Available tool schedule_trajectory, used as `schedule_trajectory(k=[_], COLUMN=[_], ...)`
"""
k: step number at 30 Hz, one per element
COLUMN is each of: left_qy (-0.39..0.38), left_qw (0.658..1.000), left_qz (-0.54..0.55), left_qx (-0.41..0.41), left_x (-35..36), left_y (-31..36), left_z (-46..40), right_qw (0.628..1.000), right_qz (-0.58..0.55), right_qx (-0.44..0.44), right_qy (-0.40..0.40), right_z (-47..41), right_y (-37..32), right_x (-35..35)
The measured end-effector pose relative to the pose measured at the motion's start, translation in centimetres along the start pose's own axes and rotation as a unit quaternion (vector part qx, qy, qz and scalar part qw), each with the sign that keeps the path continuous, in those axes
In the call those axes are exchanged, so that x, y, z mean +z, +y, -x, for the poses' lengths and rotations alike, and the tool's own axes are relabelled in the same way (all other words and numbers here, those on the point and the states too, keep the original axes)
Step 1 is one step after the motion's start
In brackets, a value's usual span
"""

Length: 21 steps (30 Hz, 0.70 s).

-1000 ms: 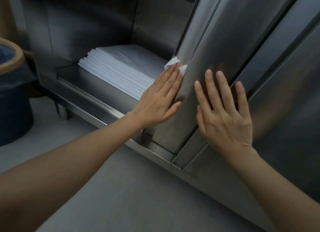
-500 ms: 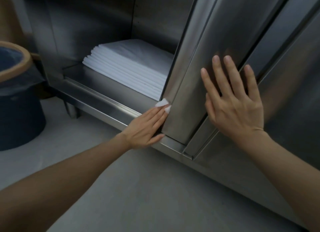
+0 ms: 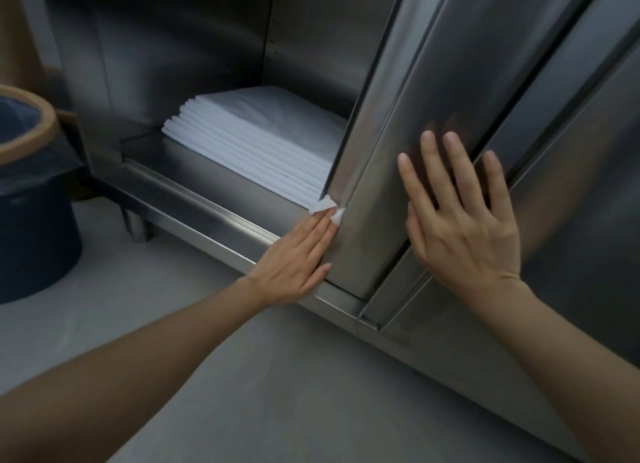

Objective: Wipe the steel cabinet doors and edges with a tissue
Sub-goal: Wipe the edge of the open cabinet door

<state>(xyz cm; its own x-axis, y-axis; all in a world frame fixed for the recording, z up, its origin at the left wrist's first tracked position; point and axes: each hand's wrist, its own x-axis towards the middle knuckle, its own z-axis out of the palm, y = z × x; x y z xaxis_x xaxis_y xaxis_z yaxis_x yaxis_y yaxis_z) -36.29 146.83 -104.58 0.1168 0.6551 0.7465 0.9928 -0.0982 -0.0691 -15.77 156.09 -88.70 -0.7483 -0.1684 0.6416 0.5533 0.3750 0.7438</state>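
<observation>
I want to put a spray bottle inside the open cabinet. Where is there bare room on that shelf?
A bare steel strip runs along the shelf front, between the front lip and the stack of white sheets, widening toward the left wall. The right end is crowded: the left hand presses the tissue against the door edge there.

Left hand (image 3: pixel 294 255) presses a white tissue (image 3: pixel 325 209) flat-fingered against the steel door (image 3: pixel 426 116) near its bottom left edge. Right hand (image 3: pixel 464 227) lies spread on the door face. Folded white sheets (image 3: pixel 263 140) sit on the shelf (image 3: pixel 221 182); a bin (image 3: pixel 31 192) stands left.
</observation>
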Motion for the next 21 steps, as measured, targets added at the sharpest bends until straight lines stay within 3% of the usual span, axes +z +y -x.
schedule_trajectory(k=[4,11,21], left_qy=[0.019,0.218,0.279], left_qw=[1.0,0.971,0.946], left_qz=[0.013,-0.077,-0.132], left_qx=[0.009,0.066,0.094], left_x=[-1.8,-5.1,-6.5], left_y=[-0.8,-3.5,-3.3], left_z=[-3.1,-9.5,-9.3], right_qw=[1.0,1.0,1.0], right_qz=[-0.001,-0.015,-0.015], right_qx=[0.001,0.006,0.003], right_qy=[0.0,0.004,0.01], right_z=[0.0,0.0,0.1], right_y=[0.2,0.0,0.1], right_x=[-0.1,-0.1,-0.1])
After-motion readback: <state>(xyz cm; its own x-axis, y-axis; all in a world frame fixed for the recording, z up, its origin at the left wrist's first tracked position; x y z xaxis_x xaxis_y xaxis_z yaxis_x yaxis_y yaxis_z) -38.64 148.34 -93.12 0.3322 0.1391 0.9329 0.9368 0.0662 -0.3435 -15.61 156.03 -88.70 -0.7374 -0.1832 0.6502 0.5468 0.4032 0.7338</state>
